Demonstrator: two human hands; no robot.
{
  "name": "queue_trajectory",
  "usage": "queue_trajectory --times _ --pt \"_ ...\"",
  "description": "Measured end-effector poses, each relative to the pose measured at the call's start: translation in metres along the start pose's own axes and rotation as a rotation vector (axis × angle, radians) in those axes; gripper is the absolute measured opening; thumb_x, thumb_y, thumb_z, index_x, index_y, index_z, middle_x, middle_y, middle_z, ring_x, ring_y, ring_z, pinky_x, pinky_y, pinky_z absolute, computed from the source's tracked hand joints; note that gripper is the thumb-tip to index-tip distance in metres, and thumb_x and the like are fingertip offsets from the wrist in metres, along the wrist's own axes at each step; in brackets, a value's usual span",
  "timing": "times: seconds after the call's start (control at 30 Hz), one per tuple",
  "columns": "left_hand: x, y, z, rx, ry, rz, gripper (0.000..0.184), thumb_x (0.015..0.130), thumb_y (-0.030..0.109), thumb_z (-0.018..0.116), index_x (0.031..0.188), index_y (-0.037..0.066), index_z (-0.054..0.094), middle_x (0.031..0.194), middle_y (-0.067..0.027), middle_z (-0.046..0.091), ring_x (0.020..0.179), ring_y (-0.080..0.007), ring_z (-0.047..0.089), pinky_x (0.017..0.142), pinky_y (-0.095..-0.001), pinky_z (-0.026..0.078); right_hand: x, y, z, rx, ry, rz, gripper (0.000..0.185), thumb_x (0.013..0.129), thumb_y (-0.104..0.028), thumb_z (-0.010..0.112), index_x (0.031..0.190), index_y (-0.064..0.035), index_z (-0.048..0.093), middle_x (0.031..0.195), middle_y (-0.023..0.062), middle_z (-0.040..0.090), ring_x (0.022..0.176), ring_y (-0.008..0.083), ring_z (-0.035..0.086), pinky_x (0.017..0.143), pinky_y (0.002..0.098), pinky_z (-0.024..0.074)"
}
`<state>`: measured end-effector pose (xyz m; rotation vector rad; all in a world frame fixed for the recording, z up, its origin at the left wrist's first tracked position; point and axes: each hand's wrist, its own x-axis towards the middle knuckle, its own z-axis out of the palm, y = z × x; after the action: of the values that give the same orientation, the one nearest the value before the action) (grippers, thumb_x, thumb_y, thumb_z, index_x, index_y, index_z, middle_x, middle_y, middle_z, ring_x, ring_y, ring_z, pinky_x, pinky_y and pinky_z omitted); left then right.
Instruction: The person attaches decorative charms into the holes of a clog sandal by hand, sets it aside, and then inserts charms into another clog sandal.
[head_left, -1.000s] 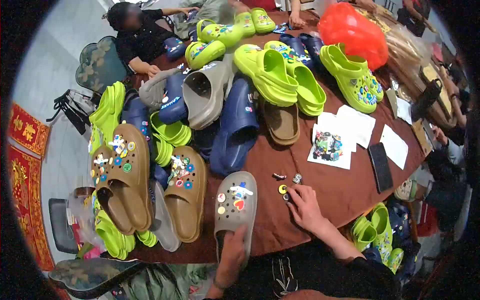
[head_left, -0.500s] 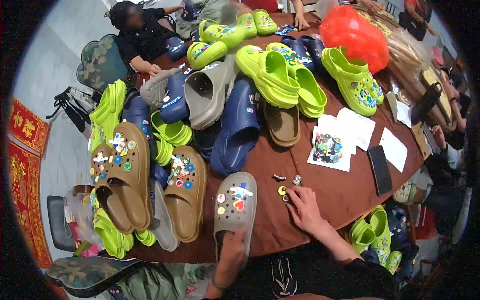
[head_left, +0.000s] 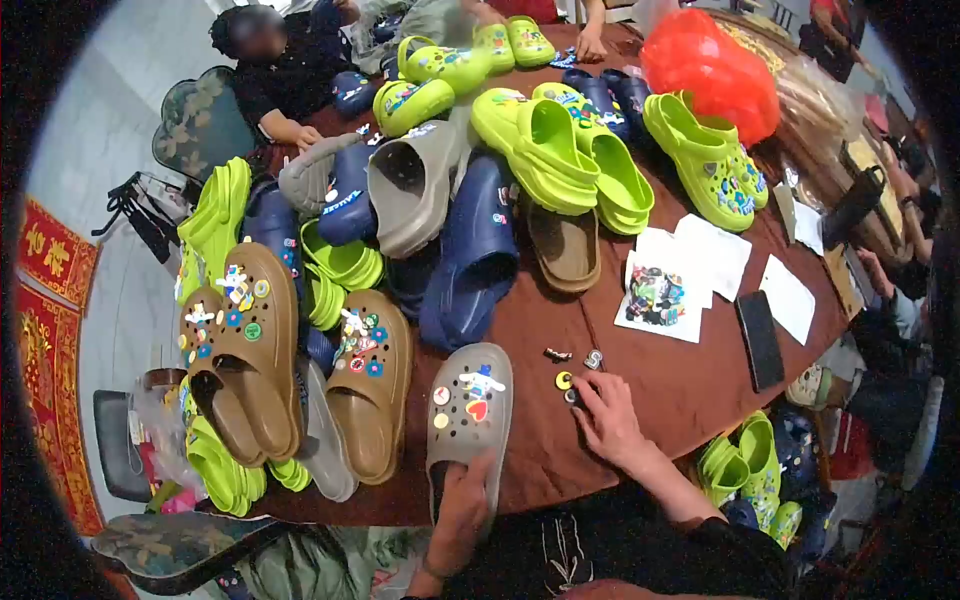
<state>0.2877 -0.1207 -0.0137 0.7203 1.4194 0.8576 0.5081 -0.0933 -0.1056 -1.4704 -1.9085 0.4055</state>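
Brown-cloth worktop point(head_left: 540, 450), crowded with clogs. Grey perforated clog, foam by the look of it point(head_left: 470, 390), lies at the near edge, sole down, toe pointing away from the wearer. On its toe: a white figure charm with blue point(head_left: 484, 381), a red heart charm point(head_left: 477, 411) and pale round ones down one side.

Left hand point(head_left: 465, 500) is closed round the shoe's rear by the foot opening – some fingers out of sight, so can't tell how deep they reach. Should be light, springy, grippy enough; walls probably flex if squeezed. Best hold is the thick opening rim or the sole sides, clear of the charms. Not fragile, though the charms could pop out if snagged.

Right hand point(head_left: 590, 405) is half open, fingers loosely bent, nothing visibly gripped. Fingertips sit at a small dark round charm point(head_left: 571, 396); contact can't be told. Just beyond: yellow-and-black round charm point(head_left: 564, 381), grey S-shaped charm point(head_left: 594, 359). Tiny, likely rubbery – pinch by the edges.

Further out: white paper sheet bearing a heap of mixed charms point(head_left: 660, 295), black flat phone point(head_left: 761, 340). Left of the grey shoe, a brown charm-studded clog point(head_left: 370, 400).
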Motion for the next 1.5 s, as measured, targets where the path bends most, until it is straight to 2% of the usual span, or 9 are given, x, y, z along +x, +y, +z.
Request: queue_trajectory --times 0.17,0.33,0.5,0.6,0.63,0.8,1.07,1.2,1.5 --pt "0.005 -0.009 -0.010 0.185 0.008 -0.114 0.035 0.091 0.019 0.056 0.117 -0.005 0.055 0.113 -0.0072 0.059 0.102 -0.0145 0.054 0.089 -0.0283 0.042 0.000 0.001 0.001 -0.008 -0.008 0.013 0.046 0.075 -0.002 0.066 0.119 -0.0021 0.052 0.114 0.0147 0.050 0.104 0.0335 0.048 0.083 0.0431 0.0382" --pt "0.014 -0.010 -0.005 -0.031 0.015 -0.077 0.038 0.090 0.018 0.057 0.120 -0.005 0.053 0.118 -0.0078 0.057 0.108 -0.0159 0.053 0.094 -0.0292 0.039 0.000 0.002 0.003 -0.003 0.001 -0.007 0.046 0.075 -0.002 0.066 0.119 -0.0023 0.053 0.114 0.0152 0.050 0.104 0.0342 0.048 0.085 0.0426 0.0382" --pt "0.030 -0.036 -0.008 -0.127 0.031 0.097 0.036 0.087 0.016 0.059 0.120 0.002 0.054 0.095 -0.0034 0.063 0.052 -0.0045 0.047 0.042 -0.0224 0.033 0.000 0.001 0.003 -0.013 0.002 -0.005 0.046 0.074 -0.002 0.067 0.118 -0.0014 0.053 0.114 0.0161 0.051 0.104 0.0343 0.048 0.085 0.0436 0.0383" --pt "0.025 -0.030 -0.011 -0.071 -0.006 0.003 0.035 0.088 0.017 0.058 0.119 0.002 0.055 0.094 -0.0014 0.064 0.048 -0.0019 0.046 0.039 -0.0209 0.031 0.002 -0.001 0.001 -0.025 -0.020 -0.001 0.047 0.074 -0.002 0.067 0.119 -0.0014 0.053 0.114 0.0162 0.050 0.104 0.0340 0.048 0.086 0.0433 0.0385" --pt "0.024 -0.029 -0.011 -0.060 -0.003 -0.007 0.034 0.088 0.016 0.059 0.119 0.002 0.055 0.095 -0.0016 0.064 0.050 -0.0013 0.047 0.040 -0.0206 0.031 0.001 -0.001 0.001 -0.024 -0.022 -0.004 0.047 0.074 -0.001 0.067 0.119 -0.0014 0.053 0.114 0.0162 0.050 0.104 0.0340 0.048 0.086 0.0431 0.0385" --pt "0.016 -0.008 -0.007 -0.034 -0.027 -0.130 0.036 0.090 0.019 0.057 0.117 -0.006 0.056 0.115 -0.0095 0.059 0.110 -0.0185 0.053 0.096 -0.0300 0.038 0.000 0.001 0.002 -0.039 -0.029 -0.011 0.048 0.073 -0.001 0.067 0.119 -0.0015 0.053 0.113 0.0162 0.050 0.104 0.0337 0.048 0.086 0.0421 0.0387" --pt "0.015 -0.007 -0.003 0.044 -0.020 0.086 0.031 0.092 0.017 0.055 0.114 -0.004 0.058 0.112 -0.0085 0.061 0.107 -0.0167 0.055 0.094 -0.0298 0.039 0.004 -0.004 0.003 -0.093 -0.027 -0.014 0.051 0.077 -0.005 0.066 0.127 -0.0066 0.050 0.115 0.0160 0.049 0.103 0.0330 0.047 0.083 0.0423 0.0385" --pt "0.012 -0.005 -0.004 -0.057 -0.024 -0.098 0.029 0.092 0.017 0.055 0.111 -0.004 0.059 0.111 -0.0079 0.061 0.105 -0.0158 0.055 0.092 -0.0287 0.040 0.013 0.004 0.007 -0.229 -0.101 -0.082 0.049 0.079 -0.007 0.064 0.126 -0.0083 0.051 0.113 0.0139 0.050 0.098 0.0312 0.048 0.080 0.0408 0.0404" --pt "0.011 0.001 -0.001 -0.066 0.009 -0.121 0.029 0.092 0.017 0.054 0.111 -0.004 0.059 0.109 -0.0045 0.061 0.102 -0.0136 0.055 0.089 -0.0275 0.041 0.018 0.010 0.014 -0.030 0.009 -0.050 0.033 0.075 -0.005 0.067 0.106 -0.0059 0.055 0.102 0.0134 0.054 0.092 0.0308 0.051 0.076 0.0395 0.0416"
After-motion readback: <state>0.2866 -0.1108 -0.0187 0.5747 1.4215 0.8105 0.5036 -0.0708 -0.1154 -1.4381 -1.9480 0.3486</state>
